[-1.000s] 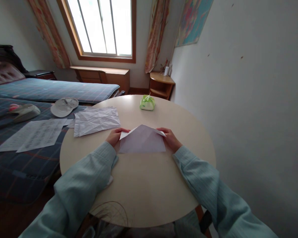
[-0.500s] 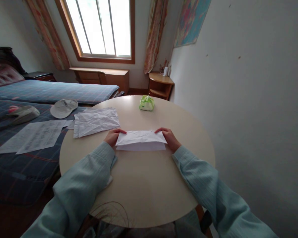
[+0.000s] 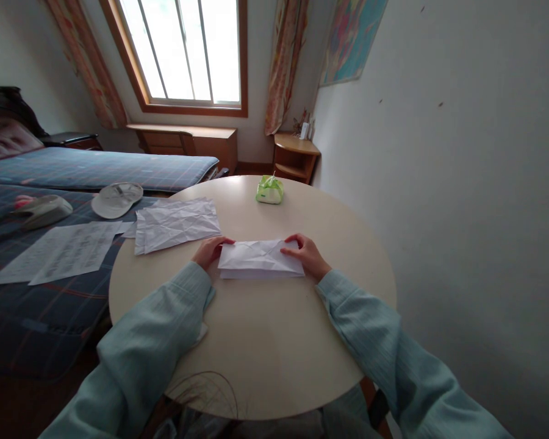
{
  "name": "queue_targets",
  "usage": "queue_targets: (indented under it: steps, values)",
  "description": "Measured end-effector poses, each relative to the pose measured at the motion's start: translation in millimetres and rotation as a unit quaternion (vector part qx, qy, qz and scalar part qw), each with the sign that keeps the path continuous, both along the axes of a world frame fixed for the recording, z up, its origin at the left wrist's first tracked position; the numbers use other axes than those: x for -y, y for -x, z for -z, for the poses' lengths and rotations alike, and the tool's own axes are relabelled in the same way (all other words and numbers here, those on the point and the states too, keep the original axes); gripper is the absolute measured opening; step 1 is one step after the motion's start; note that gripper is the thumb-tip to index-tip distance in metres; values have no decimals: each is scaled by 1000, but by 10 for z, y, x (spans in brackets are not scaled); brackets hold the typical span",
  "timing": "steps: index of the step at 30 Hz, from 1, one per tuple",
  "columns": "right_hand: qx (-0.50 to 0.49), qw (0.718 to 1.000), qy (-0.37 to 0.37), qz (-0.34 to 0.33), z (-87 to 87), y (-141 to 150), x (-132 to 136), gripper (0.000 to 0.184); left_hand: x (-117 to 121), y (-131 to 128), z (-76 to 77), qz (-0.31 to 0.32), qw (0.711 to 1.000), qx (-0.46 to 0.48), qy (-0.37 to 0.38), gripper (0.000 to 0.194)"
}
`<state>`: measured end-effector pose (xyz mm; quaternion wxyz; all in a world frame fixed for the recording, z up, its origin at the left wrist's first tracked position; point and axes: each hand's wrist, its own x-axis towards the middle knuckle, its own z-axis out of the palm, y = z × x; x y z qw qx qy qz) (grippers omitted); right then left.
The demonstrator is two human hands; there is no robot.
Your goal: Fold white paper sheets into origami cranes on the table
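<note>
A folded sheet of white paper (image 3: 258,259) lies in front of me on the round table, its crease at the far side and its loose edges toward me. My left hand (image 3: 210,251) pinches the far left corner between thumb and fingers. At the right end, my right hand (image 3: 307,255) grips the paper, thumb on top near the far edge and the other fingers partly hidden behind it. Creased white sheets (image 3: 178,224) are stacked to the left, just beyond my left hand.
The round table (image 3: 265,347) has a green tissue pack (image 3: 269,190) near its far edge. On the bed at left lie printed sheets (image 3: 75,250) and a white cap (image 3: 117,200). A white wall (image 3: 448,201) runs along the right.
The paper's upper flap has come down closer to the lower layer. My right hand has slid slightly left and inward along the paper, its thumb now further onto the top.
</note>
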<state>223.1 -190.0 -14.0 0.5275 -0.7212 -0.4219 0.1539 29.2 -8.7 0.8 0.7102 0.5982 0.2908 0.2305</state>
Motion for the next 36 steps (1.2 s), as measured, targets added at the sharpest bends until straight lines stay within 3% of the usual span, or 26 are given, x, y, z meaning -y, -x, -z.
queue_targets:
  steps: [4, 7, 9, 12, 15, 18, 23, 27, 29, 32, 36]
  values:
    - [70, 997, 14, 7, -55, 32, 22, 37, -8, 13, 77, 16, 992, -49, -119, 38]
    - [104, 994, 32, 3, -101, 62, 30, 30, -39, 14, 142, -8, 959, -88, -268, 28]
    - [112, 993, 37, -3, -112, 75, 28, 27, -48, 13, 155, -28, 910, -106, -399, 17]
    - [130, 991, 29, -14, -95, 82, 19, 26, 1, 11, 104, -40, 813, -130, -567, 23]
    - [154, 988, 27, -5, -61, 78, 3, 25, 158, -17, 10, -30, 738, -161, -655, 30]
    - [179, 983, 30, 4, -32, 72, -14, 24, 384, -89, -18, 33, 714, -162, -680, 29]
    - [219, 975, 37, 24, -33, 100, -20, 22, 612, -203, 143, 134, 707, -216, -660, 45]
    - [343, 935, 15, 89, -79, 214, -13, 35, 592, -214, 221, 166, 707, -241, -643, 51]
    - [397, 916, 13, 47, -79, 285, -27, 40, 573, -208, 218, 167, 707, -244, -643, 51]
    - [414, 900, 65, -121, -20, 349, -73, 37, 562, -205, 201, 166, 706, -243, -644, 51]
    - [386, 901, 111, -165, 69, 336, -119, 44, 552, -207, 192, 164, 708, -249, -640, 50]
